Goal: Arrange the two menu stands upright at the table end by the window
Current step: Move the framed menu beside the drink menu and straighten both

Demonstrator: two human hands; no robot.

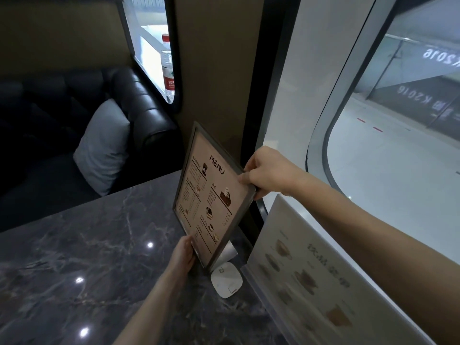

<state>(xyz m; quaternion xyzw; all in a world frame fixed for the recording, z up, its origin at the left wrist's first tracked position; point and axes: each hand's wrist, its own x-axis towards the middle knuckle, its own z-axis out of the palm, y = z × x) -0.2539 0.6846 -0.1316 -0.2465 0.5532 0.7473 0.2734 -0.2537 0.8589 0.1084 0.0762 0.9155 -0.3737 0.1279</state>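
A dark-framed menu stand (pixel 211 192) printed with "MENU" stands upright on the dark marble table (pixel 87 270), near the wall by the window. My right hand (pixel 268 174) grips its upper right edge. My left hand (pixel 183 255) holds its lower left edge. A second menu stand (pixel 311 277), clear acrylic with drink pictures, stands at the right along the window side, under my right forearm.
A small white square device (pixel 227 282) lies on the table just in front of the framed stand's base. A black leather sofa (pixel 139 103) with a grey cushion (pixel 103 148) sits beyond the table. A water bottle (pixel 167 66) stands in the far window opening.
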